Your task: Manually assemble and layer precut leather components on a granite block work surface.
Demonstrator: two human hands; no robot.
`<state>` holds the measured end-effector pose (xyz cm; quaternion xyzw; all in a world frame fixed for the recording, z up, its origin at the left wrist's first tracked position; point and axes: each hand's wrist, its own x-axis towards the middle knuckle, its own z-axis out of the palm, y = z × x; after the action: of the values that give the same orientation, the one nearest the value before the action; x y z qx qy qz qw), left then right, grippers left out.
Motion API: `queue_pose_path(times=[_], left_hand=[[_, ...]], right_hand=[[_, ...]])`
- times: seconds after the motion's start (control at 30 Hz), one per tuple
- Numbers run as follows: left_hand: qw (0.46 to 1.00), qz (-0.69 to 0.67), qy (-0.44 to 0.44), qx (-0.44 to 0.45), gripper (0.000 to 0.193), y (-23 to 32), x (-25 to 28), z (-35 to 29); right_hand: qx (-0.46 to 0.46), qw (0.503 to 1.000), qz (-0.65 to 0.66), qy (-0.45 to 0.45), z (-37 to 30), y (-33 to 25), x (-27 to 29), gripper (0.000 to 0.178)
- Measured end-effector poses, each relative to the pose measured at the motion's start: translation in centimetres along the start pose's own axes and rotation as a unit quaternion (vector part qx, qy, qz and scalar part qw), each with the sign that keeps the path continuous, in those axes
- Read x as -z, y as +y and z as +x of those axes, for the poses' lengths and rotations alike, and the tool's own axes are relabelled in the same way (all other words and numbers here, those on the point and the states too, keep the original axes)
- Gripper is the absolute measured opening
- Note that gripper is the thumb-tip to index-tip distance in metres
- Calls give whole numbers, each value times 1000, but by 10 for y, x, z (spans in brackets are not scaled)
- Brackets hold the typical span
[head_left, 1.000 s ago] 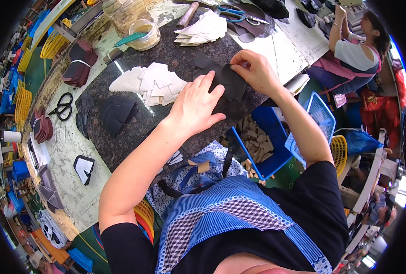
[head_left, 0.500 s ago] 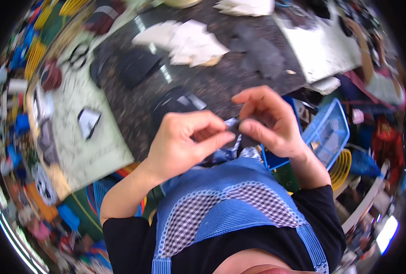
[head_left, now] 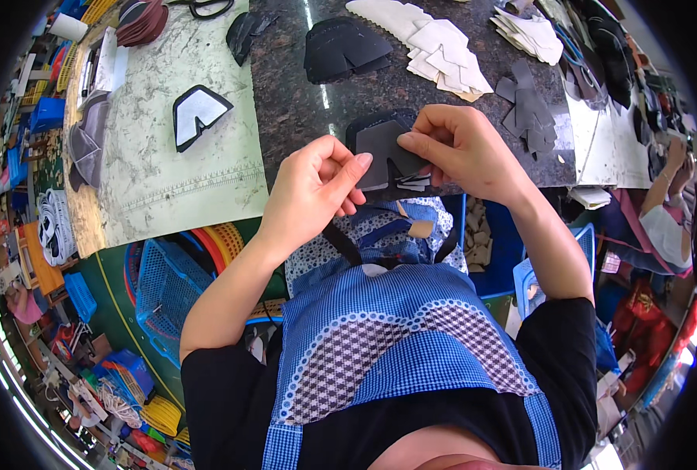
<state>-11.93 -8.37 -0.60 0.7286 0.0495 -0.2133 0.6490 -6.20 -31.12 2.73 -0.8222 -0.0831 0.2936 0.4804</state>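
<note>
A dark grey flat piece (head_left: 381, 146) with a notch in its lower edge lies over a stack of black notched pieces (head_left: 364, 124) at the table's near edge. My left hand (head_left: 317, 184) is closed at the grey piece's left edge, thumb against the curled forefinger. At its upper right side my right hand (head_left: 467, 153) is closed too, thumb on the piece and the other fingers bent over the stack. White layers (head_left: 413, 184) show beneath the stack's lower right corner. The fingertips under the piece are hidden.
Farther back lie black pieces (head_left: 344, 51), white pieces (head_left: 446, 55) and grey pieces (head_left: 530, 110). On the pale mat (head_left: 207, 168) at left is a white piece with black edging (head_left: 199, 116). Blue crates (head_left: 168, 294) stand below the table. Another person's arm (head_left: 666, 184) shows at far right.
The view has shifted, showing more of the near table edge. My hands now meet at the grey piece over the black stack; before, they were blurred and nearer each other around something dark.
</note>
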Motion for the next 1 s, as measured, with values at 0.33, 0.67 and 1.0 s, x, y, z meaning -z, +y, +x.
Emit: queue_pose_path(times=[0.33, 0.67, 1.0], left_hand=[[932, 322, 59, -154, 32, 5, 15, 13], [763, 449, -27, -464, 31, 52, -36, 122], [732, 520, -85, -432, 45, 56, -56, 138]], right_hand=[[70, 975, -183, 105, 6, 21, 21, 36], [190, 906, -293, 239, 93, 61, 98, 47], [191, 928, -1, 319, 104, 48, 128, 25]])
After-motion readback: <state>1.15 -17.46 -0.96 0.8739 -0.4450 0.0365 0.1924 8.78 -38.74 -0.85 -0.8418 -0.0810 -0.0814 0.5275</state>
